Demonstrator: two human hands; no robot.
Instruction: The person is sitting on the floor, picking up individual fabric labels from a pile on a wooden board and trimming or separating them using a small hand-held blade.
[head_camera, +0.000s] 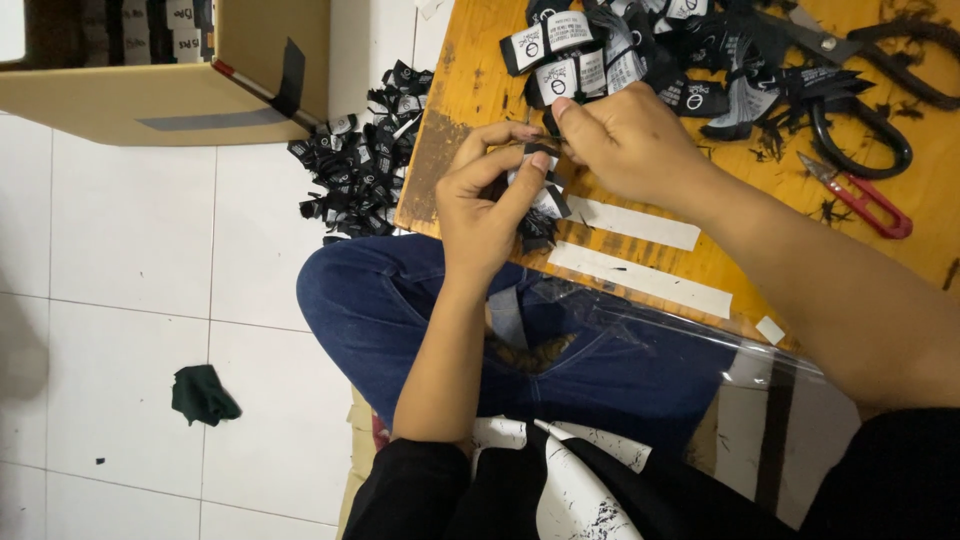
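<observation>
At the desk (470, 90) edge, both hands pinch one small stack of labels (540, 195): left hand (485, 205) cradling, right hand (620, 140) gripping (a loose heap (640, 60) remains unsorted, many (360, 160) already floored).

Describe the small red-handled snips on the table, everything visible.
The red-handled snips lie flat on the orange-brown wooden table, to the right of the hands, touched by neither. The handle is a looped red band, likely plastic-coated; two short grey metal blades point up-left, tips close together. Black thread scraps lie around them. Large black-handled scissors lie just above, close by; whether they touch is unclear.
</observation>
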